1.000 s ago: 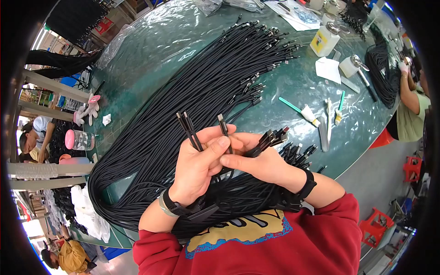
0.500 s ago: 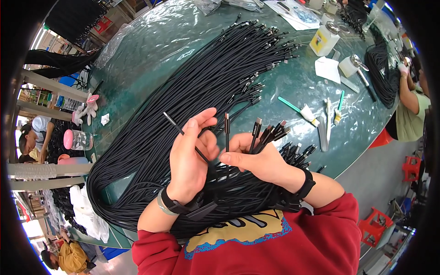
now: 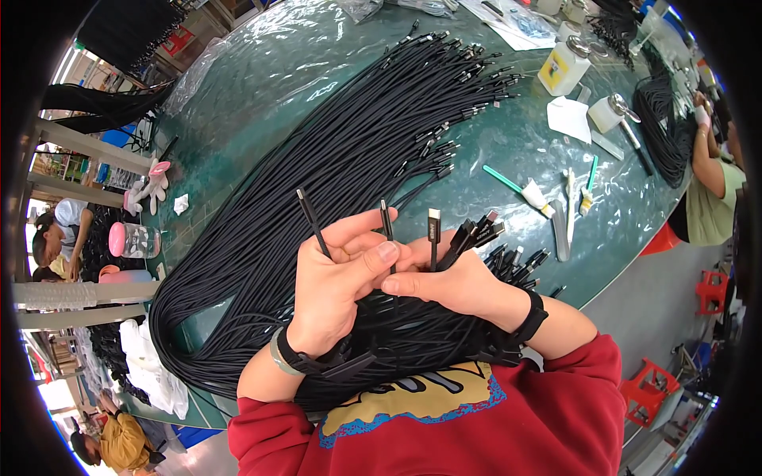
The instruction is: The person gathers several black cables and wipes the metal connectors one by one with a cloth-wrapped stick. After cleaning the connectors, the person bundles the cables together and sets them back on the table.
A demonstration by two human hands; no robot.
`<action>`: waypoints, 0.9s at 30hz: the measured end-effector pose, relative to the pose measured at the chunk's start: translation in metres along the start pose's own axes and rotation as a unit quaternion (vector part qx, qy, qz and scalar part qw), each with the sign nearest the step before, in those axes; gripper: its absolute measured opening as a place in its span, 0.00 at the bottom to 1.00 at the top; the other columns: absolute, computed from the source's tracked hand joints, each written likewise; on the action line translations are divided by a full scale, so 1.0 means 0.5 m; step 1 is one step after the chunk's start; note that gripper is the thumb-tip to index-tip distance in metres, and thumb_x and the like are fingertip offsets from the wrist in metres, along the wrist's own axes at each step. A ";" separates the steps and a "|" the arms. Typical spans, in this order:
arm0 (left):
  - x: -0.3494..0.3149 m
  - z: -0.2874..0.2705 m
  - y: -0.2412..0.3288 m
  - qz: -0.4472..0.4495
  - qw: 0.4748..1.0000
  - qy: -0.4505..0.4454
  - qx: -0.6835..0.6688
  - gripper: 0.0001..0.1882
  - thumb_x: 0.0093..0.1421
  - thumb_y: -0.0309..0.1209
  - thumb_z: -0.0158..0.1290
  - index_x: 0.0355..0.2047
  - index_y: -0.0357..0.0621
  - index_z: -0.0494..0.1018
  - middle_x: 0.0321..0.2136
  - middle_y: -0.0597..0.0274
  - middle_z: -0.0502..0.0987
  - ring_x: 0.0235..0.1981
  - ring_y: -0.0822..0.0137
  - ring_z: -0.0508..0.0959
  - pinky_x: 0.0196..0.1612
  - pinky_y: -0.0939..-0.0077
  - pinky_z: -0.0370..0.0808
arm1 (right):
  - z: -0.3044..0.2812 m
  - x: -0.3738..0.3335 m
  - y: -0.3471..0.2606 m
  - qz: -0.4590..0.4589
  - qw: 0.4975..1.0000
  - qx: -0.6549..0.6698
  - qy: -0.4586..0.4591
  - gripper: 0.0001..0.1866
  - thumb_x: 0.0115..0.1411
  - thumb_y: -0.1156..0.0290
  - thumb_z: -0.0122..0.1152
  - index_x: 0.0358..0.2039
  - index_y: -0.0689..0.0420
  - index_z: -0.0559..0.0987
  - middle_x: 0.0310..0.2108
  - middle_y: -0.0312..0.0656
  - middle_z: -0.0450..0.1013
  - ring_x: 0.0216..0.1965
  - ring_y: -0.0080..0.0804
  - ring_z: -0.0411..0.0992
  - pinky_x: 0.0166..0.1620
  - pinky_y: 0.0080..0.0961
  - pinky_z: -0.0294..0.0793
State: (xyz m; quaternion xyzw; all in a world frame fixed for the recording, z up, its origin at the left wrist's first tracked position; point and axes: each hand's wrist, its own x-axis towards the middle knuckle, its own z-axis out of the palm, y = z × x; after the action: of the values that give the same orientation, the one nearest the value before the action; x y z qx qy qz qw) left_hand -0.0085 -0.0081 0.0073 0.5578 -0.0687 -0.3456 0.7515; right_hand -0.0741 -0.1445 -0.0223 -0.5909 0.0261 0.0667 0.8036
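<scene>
My left hand (image 3: 327, 292) is closed, with one black USB cable (image 3: 312, 218) sticking up from between its fingers. Its thumb and forefinger press at another cable end (image 3: 386, 220), right beside my right fingertips. A fan of black cables with metal-tipped plugs (image 3: 470, 238) rises from my right hand (image 3: 456, 287), which is closed around them. One plug (image 3: 433, 226) there stands a little apart from the rest. Beneath both hands, a thick bundle of cables (image 3: 317, 182) loops across the green table, with plug ends at its far right. The lower part of the held cables is hidden.
Brushes (image 3: 533, 196), a white bottle with a yellow label (image 3: 564, 67) and a smaller metal-topped bottle (image 3: 607, 113) lie or stand to the right. At the left edge are a pink-lidded jar (image 3: 135, 241) and gloves (image 3: 155, 186). A co-worker (image 3: 712, 186) works at far right.
My left hand has closed in to the right, its thumb now at the cable by my right fingertips. The cable in my left hand has tilted more upright.
</scene>
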 end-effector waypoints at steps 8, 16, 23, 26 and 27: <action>-0.005 0.004 0.007 -0.018 0.998 -0.058 -0.031 0.17 0.54 0.23 0.47 0.45 0.33 0.64 0.26 0.57 0.75 0.13 0.85 0.62 0.13 0.94 0.53 | -0.002 -0.001 -0.010 0.009 0.998 -0.064 0.010 0.13 0.46 0.70 0.64 0.14 0.57 0.68 0.14 0.25 0.62 0.18 0.12 0.57 0.22 0.13 0.56; 0.005 -0.007 -0.003 0.028 0.997 -0.070 -0.001 0.17 0.59 0.29 0.42 0.47 0.34 0.63 0.29 0.61 0.73 0.18 0.84 0.63 0.18 0.91 0.58 | 0.006 0.008 -0.001 0.005 0.997 0.071 0.027 0.08 0.48 0.71 0.62 0.23 0.58 0.71 0.18 0.26 0.64 0.21 0.11 0.59 0.23 0.13 0.57; 0.025 -0.009 -0.052 0.191 0.954 -0.063 0.221 0.17 0.61 0.33 0.39 0.48 0.37 0.63 0.31 0.64 0.71 0.29 0.78 0.71 0.33 0.84 0.68 | -0.002 0.005 0.003 0.001 1.000 -0.011 -0.016 0.09 0.51 0.71 0.59 0.32 0.60 0.72 0.21 0.29 0.67 0.21 0.11 0.61 0.24 0.10 0.59; 0.019 -0.008 -0.050 0.163 0.956 -0.071 0.232 0.16 0.59 0.30 0.42 0.47 0.37 0.63 0.31 0.65 0.71 0.33 0.76 0.72 0.38 0.82 0.69 | 0.001 0.007 0.006 0.000 1.000 0.003 -0.005 0.09 0.51 0.70 0.58 0.32 0.60 0.72 0.22 0.29 0.68 0.21 0.11 0.61 0.24 0.09 0.59; 0.014 0.000 -0.033 0.151 0.970 -0.051 0.181 0.15 0.58 0.29 0.44 0.46 0.37 0.64 0.30 0.64 0.72 0.32 0.76 0.72 0.37 0.83 0.69 | -0.002 0.005 0.004 0.015 1.000 0.011 0.000 0.09 0.52 0.70 0.58 0.32 0.60 0.73 0.22 0.30 0.68 0.21 0.11 0.61 0.24 0.09 0.59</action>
State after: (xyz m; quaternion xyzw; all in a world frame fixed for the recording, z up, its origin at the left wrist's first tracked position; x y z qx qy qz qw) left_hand -0.0106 -0.0144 -0.0091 0.6496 -0.2520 -0.2380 0.6767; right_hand -0.0719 -0.1448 -0.0247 -0.5814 0.0362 0.0786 0.8090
